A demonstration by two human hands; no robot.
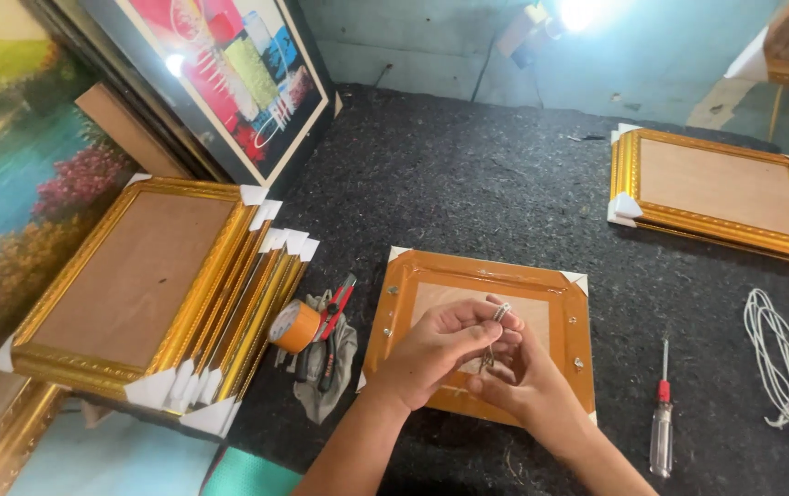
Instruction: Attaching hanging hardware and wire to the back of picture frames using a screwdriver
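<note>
A gold picture frame (431, 276) lies face down on the dark felt table, its brown backing up, with white paper guards on its corners. Both of my hands hover over its middle. My left hand (436, 344) and my right hand (516, 372) pinch together a small silvery metal piece (501, 312) that sticks up between the fingertips. Its exact shape is too small to tell.
A leaning stack of several gold frames (137, 294) stands at left. Beside it lie a tape roll (293, 326), red-handled pliers (332, 312) and a grey rag. A red-handled screwdriver (662, 418) and white cord (780, 363) lie at right. Another gold frame (721, 188) sits far right.
</note>
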